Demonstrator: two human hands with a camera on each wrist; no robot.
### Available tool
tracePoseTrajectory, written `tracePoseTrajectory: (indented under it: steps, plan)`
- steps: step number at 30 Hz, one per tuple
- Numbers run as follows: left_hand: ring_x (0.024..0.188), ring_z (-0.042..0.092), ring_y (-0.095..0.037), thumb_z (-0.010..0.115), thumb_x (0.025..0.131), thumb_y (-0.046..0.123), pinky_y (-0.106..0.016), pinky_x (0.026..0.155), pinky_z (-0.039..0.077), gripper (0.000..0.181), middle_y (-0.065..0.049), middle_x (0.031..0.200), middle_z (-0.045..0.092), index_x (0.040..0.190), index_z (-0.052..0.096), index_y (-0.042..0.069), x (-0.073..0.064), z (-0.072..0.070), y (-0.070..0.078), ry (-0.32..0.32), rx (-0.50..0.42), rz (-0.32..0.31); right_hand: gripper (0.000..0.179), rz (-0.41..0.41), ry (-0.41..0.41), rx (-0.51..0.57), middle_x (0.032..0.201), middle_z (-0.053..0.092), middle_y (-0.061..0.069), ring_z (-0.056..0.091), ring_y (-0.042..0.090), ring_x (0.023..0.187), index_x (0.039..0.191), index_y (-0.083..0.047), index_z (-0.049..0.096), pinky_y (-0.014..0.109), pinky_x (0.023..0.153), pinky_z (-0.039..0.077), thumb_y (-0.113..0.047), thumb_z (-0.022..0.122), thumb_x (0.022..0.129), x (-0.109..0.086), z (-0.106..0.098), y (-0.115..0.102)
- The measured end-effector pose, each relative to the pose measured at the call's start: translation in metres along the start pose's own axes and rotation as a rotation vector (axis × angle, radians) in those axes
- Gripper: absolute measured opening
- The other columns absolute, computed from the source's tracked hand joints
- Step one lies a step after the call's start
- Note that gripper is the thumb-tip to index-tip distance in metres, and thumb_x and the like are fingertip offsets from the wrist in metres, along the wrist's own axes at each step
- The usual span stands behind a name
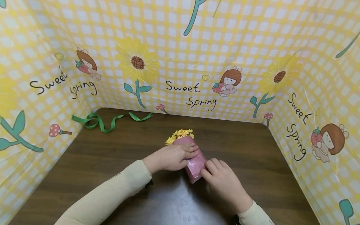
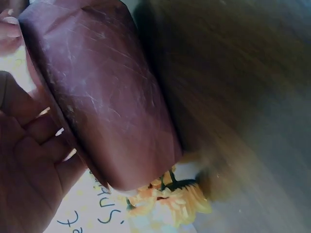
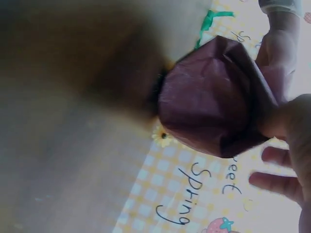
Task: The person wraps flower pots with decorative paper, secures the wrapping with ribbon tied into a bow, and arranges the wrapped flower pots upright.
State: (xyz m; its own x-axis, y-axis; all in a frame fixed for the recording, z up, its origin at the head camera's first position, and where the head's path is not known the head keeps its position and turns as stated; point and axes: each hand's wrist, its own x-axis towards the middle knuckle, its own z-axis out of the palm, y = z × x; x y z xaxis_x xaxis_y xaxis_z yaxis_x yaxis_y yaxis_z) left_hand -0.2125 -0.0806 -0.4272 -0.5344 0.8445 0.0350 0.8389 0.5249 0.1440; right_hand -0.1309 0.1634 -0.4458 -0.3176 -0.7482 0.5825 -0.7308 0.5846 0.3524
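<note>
A small bunch of yellow flowers (image 1: 180, 135) pokes out of the far end of a rolled pink wrapping paper (image 1: 197, 164), held over the table. My left hand (image 1: 175, 156) lies across the top of the roll, fingers fairly straight and pressing on it; the left wrist view shows its palm beside the paper (image 2: 102, 92). At the near right edge of the roll, my right hand (image 1: 225, 181) pinches the paper. In the right wrist view its thumb (image 3: 284, 119) is on the folded end of the paper (image 3: 204, 97). The flower stems are hidden inside.
A curly green ribbon (image 1: 104, 125) lies at the back left of the dark wooden table (image 1: 233, 140), with a shorter green ribbon piece (image 1: 140, 117) to its right. A yellow checked cloth (image 1: 174, 62) stands as a wall behind and on both sides.
</note>
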Motion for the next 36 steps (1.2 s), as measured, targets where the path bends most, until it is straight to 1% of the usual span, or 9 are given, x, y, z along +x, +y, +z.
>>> tracePoseTrajectory:
  steps: [3, 8, 11, 16, 22, 25, 28, 33, 36]
  plan:
    - [0.152, 0.033, -0.017, 0.045, 0.104, 0.027, -0.036, 0.121, 0.033, 0.049, -0.003, 0.161, 0.042, 0.151, 0.051, 0.015, 0.001, -0.002, 0.002, -0.013, -0.009, -0.021, 0.022, -0.084, -0.069, -0.033, 0.093, 0.054, 0.003, 0.055, 0.024, 0.085, 0.09, -0.013, 0.059, 0.036, 0.075, 0.049, -0.005, 0.04, 0.098, 0.003, 0.0, 0.0]
    - [0.151, 0.033, -0.016, 0.044, 0.104, 0.025, -0.034, 0.12, 0.033, 0.048, -0.003, 0.161, 0.042, 0.15, 0.052, 0.015, 0.001, -0.002, 0.003, -0.014, -0.023, -0.034, 0.017, -0.285, -0.072, -0.123, 0.091, 0.052, 0.0, 0.051, 0.021, 0.081, 0.086, -0.017, 0.064, 0.031, 0.071, 0.046, -0.016, 0.049, 0.096, 0.004, 0.001, 0.001]
    - [0.151, 0.034, -0.015, 0.043, 0.104, 0.022, -0.034, 0.121, 0.033, 0.047, -0.003, 0.161, 0.042, 0.15, 0.053, 0.014, 0.002, -0.001, 0.003, -0.007, -0.033, -0.034, 0.02, -0.302, -0.053, -0.104, 0.09, 0.052, 0.0, 0.05, 0.021, 0.08, 0.084, -0.017, 0.064, 0.032, 0.07, 0.046, -0.014, 0.049, 0.097, 0.003, 0.002, 0.0]
    - [0.151, 0.035, -0.015, 0.043, 0.103, 0.021, -0.034, 0.121, 0.033, 0.048, -0.002, 0.16, 0.043, 0.149, 0.053, 0.014, 0.002, 0.001, 0.003, 0.002, -0.048, -0.034, 0.024, -0.279, -0.109, -0.083, 0.093, 0.053, -0.001, 0.052, 0.021, 0.086, 0.097, -0.019, 0.064, 0.034, 0.076, 0.047, -0.015, 0.042, 0.102, 0.007, 0.007, -0.003]
    - [0.15, 0.036, -0.015, 0.043, 0.105, 0.021, -0.035, 0.119, 0.036, 0.046, -0.002, 0.159, 0.045, 0.148, 0.055, 0.014, 0.003, 0.005, 0.002, 0.038, -0.034, -0.027, 0.029, -0.402, -0.127, -0.157, 0.092, 0.054, -0.002, 0.051, 0.018, 0.082, 0.092, -0.021, 0.071, 0.03, 0.072, 0.046, -0.014, 0.045, 0.1, 0.021, 0.007, -0.005]
    - [0.149, 0.038, -0.016, 0.044, 0.105, 0.02, -0.035, 0.119, 0.036, 0.044, -0.001, 0.158, 0.046, 0.147, 0.056, 0.015, 0.003, 0.008, 0.002, 0.058, -0.03, -0.04, 0.034, -0.423, -0.117, -0.179, 0.091, 0.055, -0.001, 0.051, 0.018, 0.081, 0.092, -0.021, 0.073, 0.029, 0.069, 0.046, -0.009, 0.043, 0.101, 0.023, 0.005, -0.003]
    - [0.149, 0.039, -0.016, 0.044, 0.105, 0.02, -0.036, 0.119, 0.036, 0.044, 0.0, 0.157, 0.047, 0.147, 0.056, 0.016, 0.003, 0.011, 0.002, 0.068, -0.048, -0.05, 0.033, -0.323, -0.127, -0.145, 0.092, 0.055, 0.0, 0.053, 0.02, 0.082, 0.095, -0.018, 0.07, 0.032, 0.071, 0.048, -0.009, 0.04, 0.103, 0.019, 0.005, -0.004]
    - [0.148, 0.04, -0.017, 0.049, 0.102, 0.02, -0.038, 0.117, 0.039, 0.046, -0.001, 0.156, 0.048, 0.147, 0.057, 0.015, 0.002, 0.013, 0.001, 0.095, -0.084, -0.044, 0.011, 0.048, -0.203, -0.081, 0.088, 0.051, 0.004, 0.051, 0.024, 0.078, 0.097, -0.011, 0.056, 0.033, 0.066, 0.046, -0.011, 0.044, 0.097, 0.009, 0.007, -0.008]
    - [0.147, 0.041, -0.016, 0.054, 0.101, 0.025, -0.037, 0.116, 0.041, 0.045, -0.001, 0.155, 0.05, 0.145, 0.059, 0.016, 0.001, 0.014, 0.001, 0.129, -0.096, -0.038, 0.007, 0.177, -0.217, -0.115, 0.077, 0.05, 0.004, 0.052, 0.025, 0.069, 0.092, -0.008, 0.051, 0.033, 0.057, 0.042, -0.007, 0.044, 0.091, 0.003, 0.008, -0.006]
